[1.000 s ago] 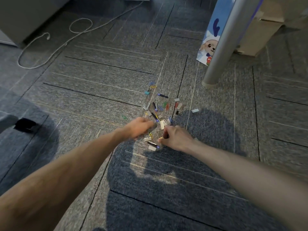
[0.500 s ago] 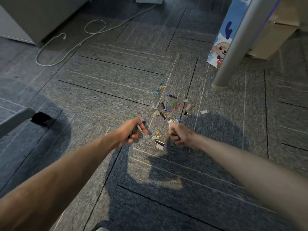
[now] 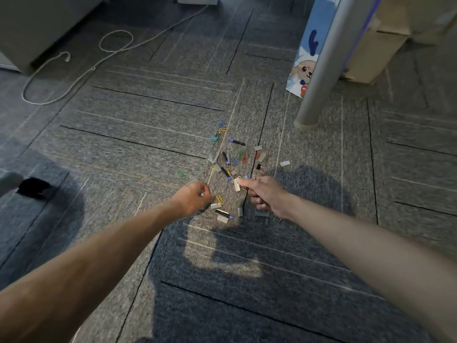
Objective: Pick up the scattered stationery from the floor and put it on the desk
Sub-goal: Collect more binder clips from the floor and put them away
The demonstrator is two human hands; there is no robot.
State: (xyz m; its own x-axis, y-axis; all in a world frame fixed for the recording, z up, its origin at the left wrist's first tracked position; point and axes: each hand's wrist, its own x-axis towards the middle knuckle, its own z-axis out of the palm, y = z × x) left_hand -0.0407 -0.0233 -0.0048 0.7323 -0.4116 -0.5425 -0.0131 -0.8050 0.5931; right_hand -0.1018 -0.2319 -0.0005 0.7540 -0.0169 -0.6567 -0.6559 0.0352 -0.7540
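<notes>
head: left hand (image 3: 193, 201) curled, seemingly round stationery (image 3: 232, 159); right hand (image 3: 263, 194) pinches silver strip (image 3: 237, 185); rest scattered beyond hands.

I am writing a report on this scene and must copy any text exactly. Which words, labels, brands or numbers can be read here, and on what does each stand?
Blue cartoon box: a small dark mark at its top edge, cut off by the frame and too blurred to read.
Scattered stationery: no print can be read; the pieces are too small.
No other text shows.
</notes>
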